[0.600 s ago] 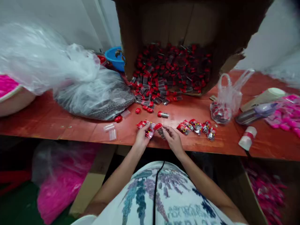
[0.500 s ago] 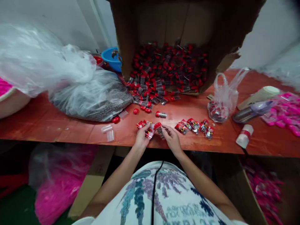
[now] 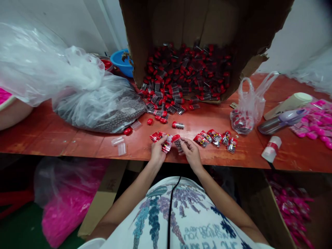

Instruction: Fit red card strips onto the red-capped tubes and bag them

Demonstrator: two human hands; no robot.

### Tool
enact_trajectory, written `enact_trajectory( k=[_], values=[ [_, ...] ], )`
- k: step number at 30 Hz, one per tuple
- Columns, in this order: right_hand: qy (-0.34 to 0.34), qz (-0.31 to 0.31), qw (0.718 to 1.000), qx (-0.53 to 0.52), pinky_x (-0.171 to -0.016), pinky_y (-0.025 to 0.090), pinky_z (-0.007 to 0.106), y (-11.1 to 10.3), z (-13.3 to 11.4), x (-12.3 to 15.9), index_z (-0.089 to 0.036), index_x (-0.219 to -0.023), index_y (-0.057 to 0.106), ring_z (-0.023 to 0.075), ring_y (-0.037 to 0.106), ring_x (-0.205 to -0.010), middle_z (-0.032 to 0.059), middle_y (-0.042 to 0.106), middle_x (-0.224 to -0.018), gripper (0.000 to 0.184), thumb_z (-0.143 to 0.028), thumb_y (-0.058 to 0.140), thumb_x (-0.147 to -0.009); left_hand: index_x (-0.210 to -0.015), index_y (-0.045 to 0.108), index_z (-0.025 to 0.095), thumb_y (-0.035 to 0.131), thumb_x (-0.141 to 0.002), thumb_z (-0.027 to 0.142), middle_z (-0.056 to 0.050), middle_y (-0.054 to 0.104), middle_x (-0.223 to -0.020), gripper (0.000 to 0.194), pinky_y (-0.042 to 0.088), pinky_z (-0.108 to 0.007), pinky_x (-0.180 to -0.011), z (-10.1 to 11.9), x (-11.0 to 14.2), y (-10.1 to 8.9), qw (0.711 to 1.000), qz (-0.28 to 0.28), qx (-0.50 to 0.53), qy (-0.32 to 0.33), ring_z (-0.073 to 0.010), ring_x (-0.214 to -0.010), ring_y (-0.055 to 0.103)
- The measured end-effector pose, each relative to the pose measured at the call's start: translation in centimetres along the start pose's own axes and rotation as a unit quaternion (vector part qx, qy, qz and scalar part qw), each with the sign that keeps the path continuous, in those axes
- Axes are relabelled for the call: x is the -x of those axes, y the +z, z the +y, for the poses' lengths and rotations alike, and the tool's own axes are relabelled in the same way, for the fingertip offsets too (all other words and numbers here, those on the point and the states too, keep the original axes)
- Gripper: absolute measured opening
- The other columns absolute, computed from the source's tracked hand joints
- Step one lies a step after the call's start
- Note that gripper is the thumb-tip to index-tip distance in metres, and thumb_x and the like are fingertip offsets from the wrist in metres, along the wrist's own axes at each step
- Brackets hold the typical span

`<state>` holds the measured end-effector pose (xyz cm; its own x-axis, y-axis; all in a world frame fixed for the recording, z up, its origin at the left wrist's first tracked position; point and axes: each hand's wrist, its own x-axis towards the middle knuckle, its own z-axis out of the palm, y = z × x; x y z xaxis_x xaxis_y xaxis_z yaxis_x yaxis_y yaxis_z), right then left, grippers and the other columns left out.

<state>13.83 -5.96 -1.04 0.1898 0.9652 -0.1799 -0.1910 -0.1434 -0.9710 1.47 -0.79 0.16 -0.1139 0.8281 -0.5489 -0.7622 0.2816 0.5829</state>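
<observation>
My left hand is closed on a few red-and-white printed labels at the table's front edge. Between the fingertips of my right hand is a small clear bottle with a red cap and dark beads inside, held tilted just beside the labels. More red printed pieces lie just beyond my left fingers. To the right of my right hand rests a row of several labelled bottles. One unlabelled capped bottle lies on its side beyond my hands.
A big cardboard box stands open at the back, red-capped bottles spilling from it. At left sits a plastic bag of dark beads, with empty clear bottles nearby. A tied bag and a white roll are at right.
The bottle in my right hand has shifted slightly right, leaving a small gap from the labels in my left hand. The view has moved a little; other things stay put.
</observation>
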Motion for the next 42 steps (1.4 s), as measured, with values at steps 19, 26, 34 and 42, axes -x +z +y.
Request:
enact_trajectory(
  k=[19, 26, 34, 42],
  values=[
    [-0.002, -0.028, 1.0, 0.009, -0.048, 0.052, 0.022, 0.3, 0.5, 0.5, -0.017, -0.106, 0.064, 0.0128, 0.059, -0.063, 0.0028, 0.067, -0.082, 0.04, -0.043, 0.063, -0.076, -0.07, 0.064, 0.013, 0.073, -0.06, 0.003, -0.001, 0.068, -0.067, 0.017, 0.054, -0.024, -0.063, 0.4, -0.1, 0.0, 1.0, -0.016, 0.004, 0.026, -0.0128, -0.06, 0.065],
    [0.006, -0.04, 0.999, 0.013, -0.047, 0.052, 0.022, 0.2, 1.0, 0.5, -0.016, -0.106, 0.064, 0.0134, 0.06, -0.064, 0.0033, 0.067, -0.084, 0.044, -0.046, 0.064, -0.075, -0.071, 0.064, 0.013, 0.074, -0.06, 0.005, -0.002, 0.068, -0.067, 0.017, 0.054, -0.026, -0.064, 0.3, 0.1, 0.0, 0.999, -0.023, -0.007, 0.022, -0.0141, -0.061, 0.066],
    [0.004, -0.042, 0.999, -0.01, -0.052, 0.053, 0.024, 0.3, 0.7, 0.7, -0.018, -0.11, 0.062, 0.012, 0.059, -0.063, 0.0024, 0.067, -0.086, 0.042, -0.045, 0.062, -0.077, -0.071, 0.064, 0.013, 0.08, -0.053, 0.011, 0.0, 0.068, -0.066, 0.024, 0.053, -0.025, -0.059, -0.2, 0.6, -0.5, 0.998, -0.053, -0.037, 0.006, -0.013, -0.057, 0.064],
    [-0.076, -0.04, 0.994, 0.066, -0.068, 0.051, 0.026, -0.2, 0.7, 0.6, -0.024, -0.111, 0.065, 0.0132, 0.058, -0.072, 0.002, 0.065, -0.092, 0.033, -0.035, 0.061, -0.08, -0.068, 0.065, 0.012, 0.083, -0.048, 0.01, 0.0, 0.068, -0.065, 0.027, 0.051, -0.024, -0.063, 0.2, 1.0, -0.5, 0.989, -0.118, -0.091, 0.022, -0.0124, -0.059, 0.064]
  ],
)
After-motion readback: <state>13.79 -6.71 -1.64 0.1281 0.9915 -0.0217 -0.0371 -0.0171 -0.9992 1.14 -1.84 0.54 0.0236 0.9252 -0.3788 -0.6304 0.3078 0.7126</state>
